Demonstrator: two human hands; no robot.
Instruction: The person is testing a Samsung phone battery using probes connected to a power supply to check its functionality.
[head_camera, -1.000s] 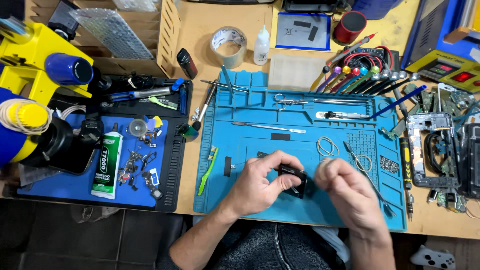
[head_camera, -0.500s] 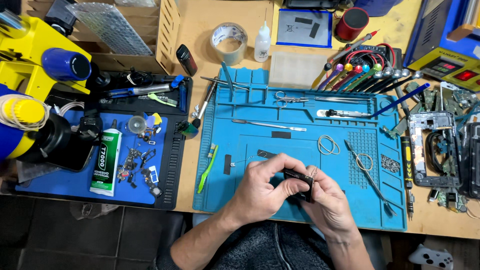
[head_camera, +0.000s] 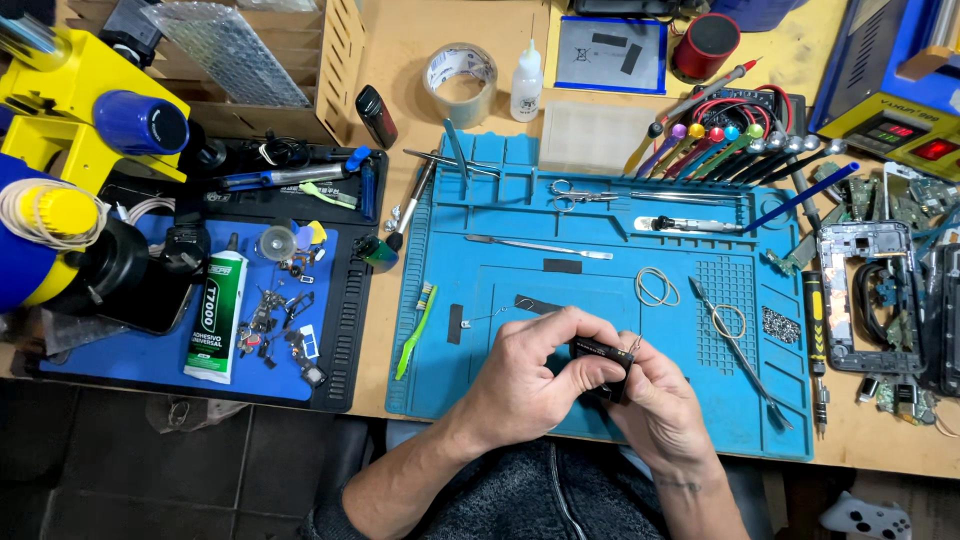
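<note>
Both hands meet over the near edge of the blue work mat (head_camera: 500, 270). My left hand (head_camera: 525, 385) wraps around a small black part (head_camera: 600, 352) from the left, fingers curled over its top. From the right, my right hand (head_camera: 660, 400) pinches the same part, its fingertips at the end by a thin metal piece. The fingers hide most of the part. A short black strip (head_camera: 455, 323) and a fine wire lie on the mat just left of my left hand.
A green toothbrush (head_camera: 415, 330), tweezers (head_camera: 740, 350), scissors (head_camera: 575, 192) and rubber bands (head_camera: 655, 287) lie on the mat. A white glue tube (head_camera: 218, 315) and small parts sit on the left tray. A yellow microscope (head_camera: 70, 120) stands far left; a stripped phone frame (head_camera: 865, 295) lies right.
The hands have closed together around the black part, with the right hand moving left onto it. The view has drifted slightly.
</note>
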